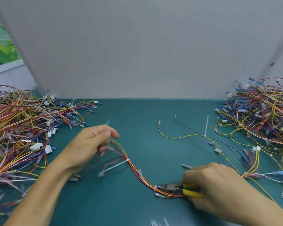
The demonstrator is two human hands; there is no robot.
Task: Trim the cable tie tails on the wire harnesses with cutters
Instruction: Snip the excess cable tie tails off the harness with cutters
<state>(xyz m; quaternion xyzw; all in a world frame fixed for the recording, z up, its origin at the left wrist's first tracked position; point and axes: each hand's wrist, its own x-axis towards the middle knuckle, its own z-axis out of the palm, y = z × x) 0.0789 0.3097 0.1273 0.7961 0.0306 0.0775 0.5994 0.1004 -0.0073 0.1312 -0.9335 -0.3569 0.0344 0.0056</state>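
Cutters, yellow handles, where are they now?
Head view, low right of centre on the green table: the cutters are gripped by the right hand, nose at a cable tie on the harness held by the left hand.

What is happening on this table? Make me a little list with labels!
left hand: pinches one end of the wire harness
right hand: grips the cutters by their yellow handles
cutters: tip at a white tie on the harness
tie tail: long, not cut yet
left pile: tangled wires
right pile: tangled wires
table: green
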